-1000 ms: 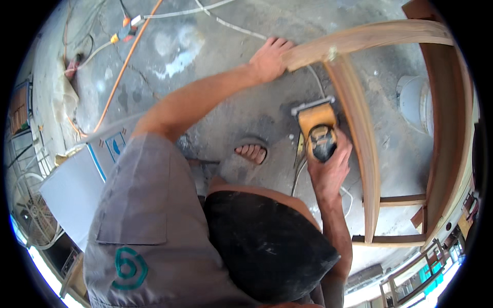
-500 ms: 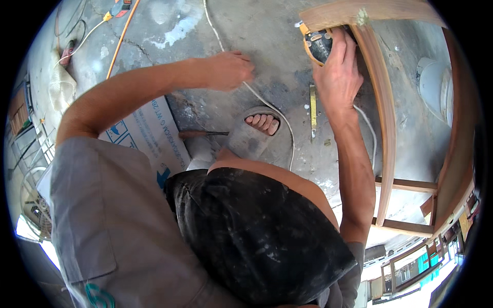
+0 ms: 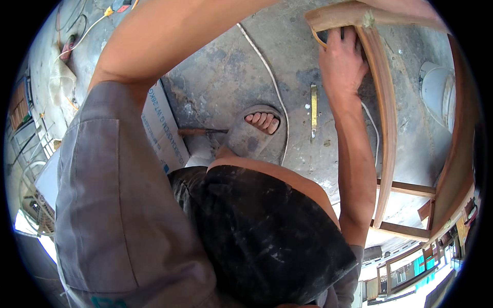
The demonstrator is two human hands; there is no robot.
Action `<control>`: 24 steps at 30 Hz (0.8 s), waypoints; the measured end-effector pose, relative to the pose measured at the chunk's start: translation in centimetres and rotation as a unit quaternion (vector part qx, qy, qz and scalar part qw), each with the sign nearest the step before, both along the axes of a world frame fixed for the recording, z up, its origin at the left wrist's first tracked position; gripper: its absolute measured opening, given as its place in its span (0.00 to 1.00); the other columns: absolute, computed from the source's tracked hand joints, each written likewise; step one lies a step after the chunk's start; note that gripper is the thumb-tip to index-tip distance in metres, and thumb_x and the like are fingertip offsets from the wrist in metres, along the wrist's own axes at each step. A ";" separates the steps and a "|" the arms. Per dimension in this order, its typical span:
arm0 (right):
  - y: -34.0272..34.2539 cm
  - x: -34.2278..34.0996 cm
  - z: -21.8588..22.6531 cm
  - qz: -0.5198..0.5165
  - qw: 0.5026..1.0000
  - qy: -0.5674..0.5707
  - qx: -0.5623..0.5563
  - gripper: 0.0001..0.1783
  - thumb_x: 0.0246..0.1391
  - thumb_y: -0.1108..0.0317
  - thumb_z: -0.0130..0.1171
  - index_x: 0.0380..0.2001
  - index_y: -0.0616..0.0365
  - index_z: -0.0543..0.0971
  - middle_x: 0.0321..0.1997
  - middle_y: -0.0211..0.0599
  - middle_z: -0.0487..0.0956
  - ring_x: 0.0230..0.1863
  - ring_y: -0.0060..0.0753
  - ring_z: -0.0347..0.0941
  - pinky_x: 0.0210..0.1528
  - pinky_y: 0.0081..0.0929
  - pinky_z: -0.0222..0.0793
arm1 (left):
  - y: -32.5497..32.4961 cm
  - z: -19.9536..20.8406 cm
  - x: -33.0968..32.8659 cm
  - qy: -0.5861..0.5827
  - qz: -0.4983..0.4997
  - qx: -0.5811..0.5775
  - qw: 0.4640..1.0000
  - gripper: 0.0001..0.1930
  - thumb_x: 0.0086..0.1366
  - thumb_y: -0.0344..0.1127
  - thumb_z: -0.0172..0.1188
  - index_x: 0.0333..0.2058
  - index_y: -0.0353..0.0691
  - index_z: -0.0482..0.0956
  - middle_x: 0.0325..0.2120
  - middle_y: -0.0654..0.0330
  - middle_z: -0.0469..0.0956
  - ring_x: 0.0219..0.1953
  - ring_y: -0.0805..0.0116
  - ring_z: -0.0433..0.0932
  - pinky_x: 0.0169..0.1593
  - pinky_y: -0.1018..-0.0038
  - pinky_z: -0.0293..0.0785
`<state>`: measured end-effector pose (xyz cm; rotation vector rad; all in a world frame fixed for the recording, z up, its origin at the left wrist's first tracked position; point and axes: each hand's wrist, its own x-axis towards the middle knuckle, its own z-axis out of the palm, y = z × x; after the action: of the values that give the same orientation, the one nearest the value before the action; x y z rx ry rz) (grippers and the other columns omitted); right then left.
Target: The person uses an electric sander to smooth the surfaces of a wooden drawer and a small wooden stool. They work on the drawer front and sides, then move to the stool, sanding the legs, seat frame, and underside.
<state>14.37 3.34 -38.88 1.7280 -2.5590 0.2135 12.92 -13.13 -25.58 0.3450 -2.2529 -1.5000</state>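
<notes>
My right hand [image 3: 344, 64] is closed around a yellow-and-black hand-held power tool [image 3: 322, 37]. It is mostly hidden by the hand and the upper rail of a brown wooden frame [image 3: 389, 118]; contact with the wood cannot be made out. My left forearm [image 3: 185, 33] stretches up and across, leaving through the top edge. A blurred, skin-toned patch lies over the rail at top right, perhaps part of my left hand; no fingers can be made out.
A white cable [image 3: 271, 74] crosses the concrete floor beside my sandalled foot [image 3: 251, 131]. A yellow strip [image 3: 314, 110], a dark-handled tool [image 3: 197, 132] and a printed white cardboard sheet [image 3: 163, 131] lie nearby. A white bucket [image 3: 436, 92] stands behind the frame's curved leg.
My left arm has swung up and to the right, from above the cable to past the top edge. My right hand has moved slightly up with the power tool, now further under the rail.
</notes>
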 end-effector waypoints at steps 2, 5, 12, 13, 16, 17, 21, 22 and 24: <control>-0.8 0.3 -0.2 -0.005 1.000 -0.003 0.025 0.32 0.54 0.64 0.66 0.63 0.44 0.71 0.63 0.44 0.72 0.52 0.58 0.79 0.41 0.63 0.79 | -0.4 -2.1 -4.2 -0.040 0.001 0.022 0.999 0.27 0.65 0.53 0.60 0.41 0.27 0.80 0.29 0.43 0.82 0.36 0.50 0.83 0.45 0.60 0.78; -0.6 0.1 0.2 -0.024 0.999 -0.011 0.029 0.33 0.54 0.65 0.65 0.64 0.41 0.70 0.67 0.44 0.69 0.51 0.59 0.80 0.40 0.60 0.81 | 0.7 -4.4 -0.7 0.120 0.016 -0.010 0.993 0.26 0.63 0.51 0.64 0.41 0.27 0.79 0.26 0.47 0.82 0.31 0.56 0.83 0.39 0.62 0.79; 1.4 0.4 1.7 0.017 0.999 -0.004 -0.043 0.37 0.52 0.70 0.66 0.65 0.40 0.67 0.69 0.45 0.66 0.50 0.62 0.80 0.41 0.58 0.81 | 1.1 -2.3 1.1 0.080 -0.018 0.090 0.993 0.22 0.61 0.46 0.67 0.41 0.28 0.80 0.21 0.54 0.80 0.22 0.64 0.81 0.29 0.67 0.77; 1.2 0.4 1.5 0.019 0.999 -0.003 -0.034 0.37 0.52 0.70 0.67 0.66 0.40 0.67 0.69 0.45 0.66 0.50 0.62 0.80 0.41 0.59 0.81 | 0.9 -2.8 1.0 0.105 -0.025 0.094 0.990 0.22 0.60 0.46 0.67 0.40 0.29 0.81 0.21 0.54 0.80 0.22 0.64 0.81 0.29 0.67 0.77; -0.2 0.4 1.5 -0.009 1.000 -0.015 0.020 0.38 0.53 0.69 0.66 0.67 0.40 0.67 0.70 0.44 0.65 0.51 0.62 0.80 0.41 0.58 0.82 | 1.3 -2.3 0.9 0.065 0.015 0.059 0.996 0.22 0.60 0.46 0.67 0.39 0.29 0.82 0.22 0.54 0.81 0.22 0.65 0.81 0.28 0.67 0.77; -0.4 0.1 1.2 -0.016 0.999 -0.014 0.032 0.38 0.53 0.69 0.66 0.67 0.39 0.66 0.70 0.44 0.65 0.50 0.61 0.80 0.40 0.58 0.82 | 1.5 -1.9 0.8 0.055 0.014 0.060 0.997 0.22 0.60 0.47 0.67 0.38 0.29 0.82 0.21 0.53 0.81 0.22 0.65 0.81 0.28 0.67 0.77; 0.4 0.3 1.3 -0.009 1.000 -0.004 0.020 0.37 0.54 0.68 0.66 0.67 0.40 0.67 0.69 0.45 0.66 0.50 0.61 0.81 0.38 0.57 0.83 | 1.4 -1.5 1.4 0.041 0.012 0.054 0.998 0.21 0.60 0.47 0.66 0.34 0.29 0.82 0.19 0.53 0.80 0.20 0.63 0.81 0.27 0.66 0.77; 0.9 0.5 1.7 -0.003 1.000 0.003 0.003 0.36 0.54 0.67 0.66 0.66 0.40 0.67 0.69 0.45 0.66 0.50 0.60 0.81 0.37 0.57 0.83 | 1.3 -1.6 1.5 0.047 0.009 0.051 0.998 0.21 0.60 0.47 0.66 0.33 0.29 0.82 0.18 0.53 0.80 0.19 0.63 0.81 0.26 0.66 0.77; 1.5 0.6 2.3 -0.015 1.000 -0.022 0.013 0.37 0.54 0.67 0.66 0.66 0.38 0.67 0.69 0.46 0.66 0.50 0.61 0.81 0.37 0.58 0.83 | 1.2 -1.6 1.7 0.046 0.003 0.037 0.998 0.20 0.60 0.47 0.66 0.31 0.30 0.82 0.16 0.53 0.79 0.18 0.62 0.80 0.26 0.65 0.77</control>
<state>14.94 4.84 -36.61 1.7117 -2.6280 0.2189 14.64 -11.95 -27.16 0.2984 -2.1286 -1.5670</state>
